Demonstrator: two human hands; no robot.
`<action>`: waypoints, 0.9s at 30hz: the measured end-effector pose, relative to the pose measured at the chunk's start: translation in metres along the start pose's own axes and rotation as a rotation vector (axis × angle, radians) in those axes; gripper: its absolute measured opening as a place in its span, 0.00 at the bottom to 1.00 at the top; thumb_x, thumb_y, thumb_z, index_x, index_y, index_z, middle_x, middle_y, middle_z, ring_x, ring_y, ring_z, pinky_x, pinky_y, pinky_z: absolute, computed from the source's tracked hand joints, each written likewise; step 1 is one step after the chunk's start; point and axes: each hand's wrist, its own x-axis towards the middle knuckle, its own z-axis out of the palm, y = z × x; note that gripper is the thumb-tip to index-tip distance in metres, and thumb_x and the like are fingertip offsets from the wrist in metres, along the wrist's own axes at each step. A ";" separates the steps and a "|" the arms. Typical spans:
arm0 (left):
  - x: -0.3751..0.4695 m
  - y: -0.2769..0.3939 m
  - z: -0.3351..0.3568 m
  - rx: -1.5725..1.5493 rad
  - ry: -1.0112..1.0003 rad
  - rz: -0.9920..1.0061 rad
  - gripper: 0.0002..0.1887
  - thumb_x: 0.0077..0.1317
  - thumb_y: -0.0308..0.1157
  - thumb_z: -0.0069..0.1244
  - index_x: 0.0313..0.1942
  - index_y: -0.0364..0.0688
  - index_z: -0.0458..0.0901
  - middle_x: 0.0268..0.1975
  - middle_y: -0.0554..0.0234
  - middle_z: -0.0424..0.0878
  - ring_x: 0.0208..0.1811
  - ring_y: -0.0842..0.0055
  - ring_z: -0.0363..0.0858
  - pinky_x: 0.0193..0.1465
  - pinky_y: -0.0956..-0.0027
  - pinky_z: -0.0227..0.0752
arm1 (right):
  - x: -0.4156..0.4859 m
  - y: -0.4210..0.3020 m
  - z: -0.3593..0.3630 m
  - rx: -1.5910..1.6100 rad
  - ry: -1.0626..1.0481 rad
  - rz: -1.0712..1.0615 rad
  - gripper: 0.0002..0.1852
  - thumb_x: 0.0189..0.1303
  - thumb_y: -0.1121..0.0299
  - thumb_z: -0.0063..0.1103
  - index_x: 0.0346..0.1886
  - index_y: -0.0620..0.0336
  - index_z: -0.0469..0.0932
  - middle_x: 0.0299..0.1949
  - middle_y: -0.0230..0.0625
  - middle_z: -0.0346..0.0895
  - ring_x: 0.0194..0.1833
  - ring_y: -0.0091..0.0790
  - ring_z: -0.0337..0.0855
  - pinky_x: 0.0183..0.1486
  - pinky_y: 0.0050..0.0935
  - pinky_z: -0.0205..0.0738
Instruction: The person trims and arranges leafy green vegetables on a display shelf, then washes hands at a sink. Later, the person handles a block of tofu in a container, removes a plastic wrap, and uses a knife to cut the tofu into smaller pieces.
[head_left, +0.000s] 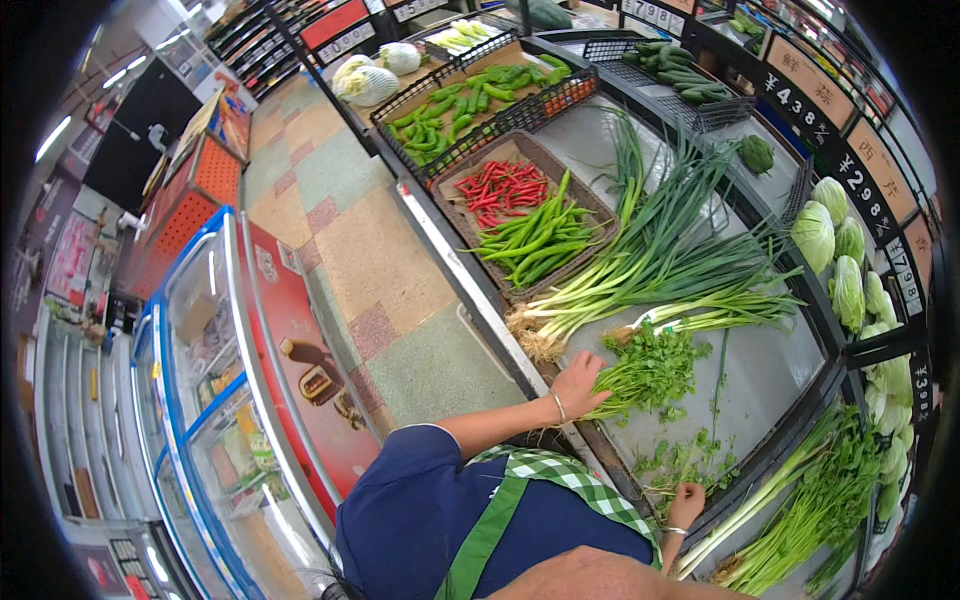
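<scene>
My left hand (581, 386) rests on the stem end of a bunch of cilantro (652, 367) lying on the metal display shelf (765, 360); whether its fingers are closed round the stems cannot be told. Lower right, my right hand (686, 504) is at a small loose heap of cilantro sprigs (690, 461), its fingers curled near the stems; its grip is unclear. Beyond my left hand lie long green onions (645, 247) with their roots toward the shelf's front edge. A smaller bunch of green onions (720, 307) lies between them and the cilantro.
A brown basket (607, 232) holds red and green chilies. Behind it stands a black crate (480, 135) of green peppers. Celery (806, 502) lies right of a black divider (795, 409); napa cabbages (847, 292) line the back. A glass-topped freezer (240, 360) stands across the tiled aisle (375, 247).
</scene>
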 end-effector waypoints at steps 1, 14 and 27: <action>0.003 0.005 -0.002 -0.082 0.003 0.022 0.19 0.54 0.36 0.54 0.42 0.37 0.66 0.39 0.52 0.66 0.39 0.60 0.70 0.42 0.63 0.66 | 0.009 0.000 -0.008 0.137 0.021 0.028 0.10 0.51 0.71 0.56 0.20 0.63 0.68 0.17 0.31 0.64 0.19 0.27 0.67 0.22 0.27 0.61; 0.007 0.110 0.106 -0.963 -0.751 -0.261 0.18 0.63 0.40 0.46 0.47 0.37 0.76 0.40 0.65 0.79 0.39 0.83 0.74 0.41 0.76 0.68 | 0.024 -0.102 -0.025 0.914 0.077 0.284 0.03 0.59 0.72 0.50 0.31 0.60 0.69 0.24 0.29 0.74 0.15 0.14 0.63 0.17 0.14 0.57; 0.021 0.103 0.111 -0.950 -0.661 -0.436 0.10 0.58 0.30 0.51 0.38 0.36 0.79 0.30 0.70 0.80 0.27 0.86 0.75 0.31 0.80 0.71 | 0.000 -0.103 0.017 0.781 0.154 0.210 0.06 0.57 0.72 0.54 0.28 0.63 0.71 0.21 0.23 0.69 0.22 0.11 0.64 0.22 0.14 0.58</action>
